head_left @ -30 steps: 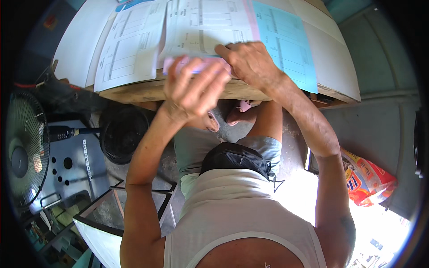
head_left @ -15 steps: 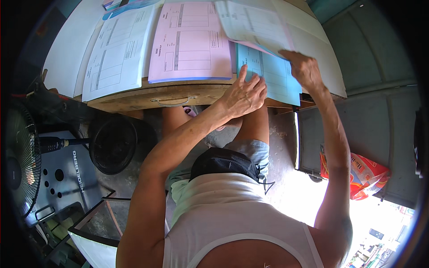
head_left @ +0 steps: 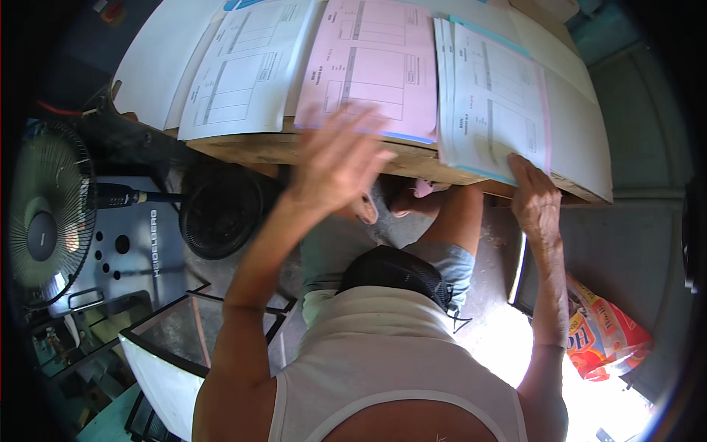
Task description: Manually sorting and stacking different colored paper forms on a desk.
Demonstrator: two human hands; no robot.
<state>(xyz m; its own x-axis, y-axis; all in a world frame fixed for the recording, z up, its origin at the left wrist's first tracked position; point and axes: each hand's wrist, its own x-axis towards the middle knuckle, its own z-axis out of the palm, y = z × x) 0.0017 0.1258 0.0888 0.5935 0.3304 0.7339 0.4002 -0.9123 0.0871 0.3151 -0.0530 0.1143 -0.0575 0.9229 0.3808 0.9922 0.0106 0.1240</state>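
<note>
**Collating printed forms at the desk edge**

Left hand (head_left: 335, 158) is motion-blurred, fingers spread, grip holding nothing, hovering over the near edge of the pink form sheet (head_left: 372, 62). Right hand (head_left: 536, 202) lies flat, fingers together, pressing the near corner of the gathered stack (head_left: 490, 99) of white, pink and blue sheets at the right of the desk (head_left: 324, 151). A white form stack (head_left: 243, 70) lies left of the pink.

Judgement: take one pink sheet only, lifting by its near edge; keep the right palm down so the gathered set stays squared.
</note>
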